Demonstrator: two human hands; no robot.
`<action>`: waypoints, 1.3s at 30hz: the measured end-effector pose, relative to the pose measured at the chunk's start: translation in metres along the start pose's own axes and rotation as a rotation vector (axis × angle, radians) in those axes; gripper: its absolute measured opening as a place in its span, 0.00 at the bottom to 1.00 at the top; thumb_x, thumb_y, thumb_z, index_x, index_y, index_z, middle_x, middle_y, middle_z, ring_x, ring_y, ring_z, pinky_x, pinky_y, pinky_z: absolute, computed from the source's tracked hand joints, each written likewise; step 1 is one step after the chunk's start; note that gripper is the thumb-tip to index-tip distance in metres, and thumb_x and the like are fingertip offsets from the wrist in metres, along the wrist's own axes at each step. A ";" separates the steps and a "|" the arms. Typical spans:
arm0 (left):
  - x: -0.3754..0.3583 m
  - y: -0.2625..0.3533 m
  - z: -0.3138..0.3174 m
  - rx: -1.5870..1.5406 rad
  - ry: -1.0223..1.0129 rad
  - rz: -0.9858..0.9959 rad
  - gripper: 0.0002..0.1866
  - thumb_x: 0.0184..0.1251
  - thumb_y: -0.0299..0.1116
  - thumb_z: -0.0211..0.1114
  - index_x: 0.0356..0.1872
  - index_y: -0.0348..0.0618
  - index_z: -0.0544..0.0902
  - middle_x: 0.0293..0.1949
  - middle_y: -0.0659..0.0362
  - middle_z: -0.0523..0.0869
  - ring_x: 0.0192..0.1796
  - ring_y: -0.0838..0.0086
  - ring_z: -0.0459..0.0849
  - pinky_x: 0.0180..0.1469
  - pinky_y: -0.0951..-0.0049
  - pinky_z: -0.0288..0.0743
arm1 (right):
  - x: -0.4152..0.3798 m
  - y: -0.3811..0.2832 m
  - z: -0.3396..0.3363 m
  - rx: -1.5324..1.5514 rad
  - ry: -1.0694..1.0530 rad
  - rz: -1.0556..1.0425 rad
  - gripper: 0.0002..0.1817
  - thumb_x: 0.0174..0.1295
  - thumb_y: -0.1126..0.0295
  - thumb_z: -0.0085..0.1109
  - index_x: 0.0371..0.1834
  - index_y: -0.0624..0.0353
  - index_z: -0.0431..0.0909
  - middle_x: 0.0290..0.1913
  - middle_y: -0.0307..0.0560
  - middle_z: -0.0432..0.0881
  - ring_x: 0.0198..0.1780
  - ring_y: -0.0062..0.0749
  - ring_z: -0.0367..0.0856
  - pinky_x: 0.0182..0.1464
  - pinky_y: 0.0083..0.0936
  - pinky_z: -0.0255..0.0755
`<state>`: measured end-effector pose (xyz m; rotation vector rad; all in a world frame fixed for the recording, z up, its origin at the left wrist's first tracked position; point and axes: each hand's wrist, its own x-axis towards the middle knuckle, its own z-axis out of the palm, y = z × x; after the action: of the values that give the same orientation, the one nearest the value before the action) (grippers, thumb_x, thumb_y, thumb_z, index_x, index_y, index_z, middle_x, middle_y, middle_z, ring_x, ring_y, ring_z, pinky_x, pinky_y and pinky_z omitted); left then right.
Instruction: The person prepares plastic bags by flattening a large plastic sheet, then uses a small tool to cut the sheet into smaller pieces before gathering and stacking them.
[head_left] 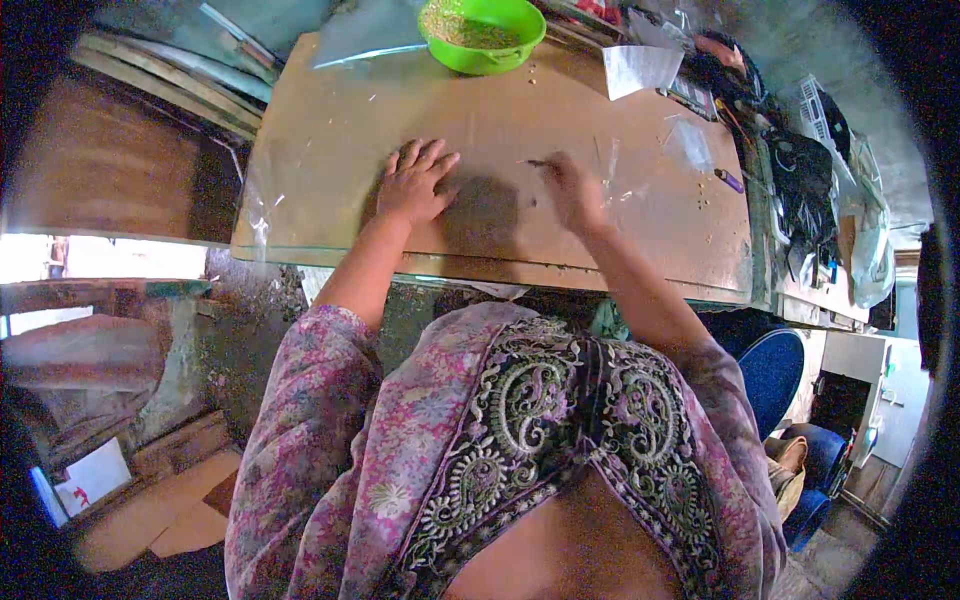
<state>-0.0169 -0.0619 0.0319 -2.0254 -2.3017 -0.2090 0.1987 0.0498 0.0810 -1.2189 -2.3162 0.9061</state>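
Note:
My left hand (415, 182) lies flat on the brown tabletop (350, 130), palm down with the fingers spread, and holds nothing. To its right, my right hand (573, 188) is closed just above or on the tabletop, slightly blurred. A thin dark stick-like thing (533, 162) pokes out leftward from its fingertips; its exact kind is not clear. Beyond both hands, near the far edge, stands a green plastic bowl (485, 62) holding many small tan grains or pieces.
A white paper (640, 70) sits at the far right edge. Scraps of clear plastic (690, 145), a purple lighter-like object (729, 181) and scattered grains lie on the right. Black bags (803, 185) crowd the right side; a blue chair (770, 370) stands below.

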 end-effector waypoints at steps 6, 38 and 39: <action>0.000 0.005 -0.014 -0.054 -0.058 -0.034 0.27 0.52 0.40 0.55 0.57 0.67 0.63 0.62 0.62 0.57 0.64 0.60 0.52 0.62 0.51 0.46 | 0.027 -0.015 0.066 -0.035 -0.069 -0.285 0.08 0.53 0.70 0.48 0.33 0.61 0.72 0.34 0.56 0.75 0.37 0.52 0.73 0.39 0.37 0.69; -0.002 0.002 -0.008 -0.035 -0.051 -0.054 0.30 0.46 0.44 0.59 0.56 0.68 0.65 0.62 0.65 0.56 0.65 0.65 0.49 0.63 0.53 0.44 | 0.030 -0.016 0.076 -0.099 -0.052 -0.387 0.08 0.54 0.70 0.47 0.34 0.61 0.72 0.35 0.56 0.75 0.38 0.51 0.74 0.39 0.38 0.70; -0.002 0.002 -0.009 -0.031 -0.055 -0.054 0.30 0.46 0.44 0.60 0.56 0.68 0.65 0.62 0.65 0.56 0.65 0.65 0.49 0.63 0.53 0.44 | 0.030 -0.017 0.075 -0.105 -0.046 -0.446 0.09 0.54 0.70 0.48 0.34 0.61 0.72 0.36 0.56 0.75 0.38 0.51 0.74 0.40 0.38 0.70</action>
<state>-0.0146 -0.0651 0.0408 -2.0097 -2.4031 -0.1958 0.1286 0.0402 0.0390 -0.6727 -2.5493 0.6653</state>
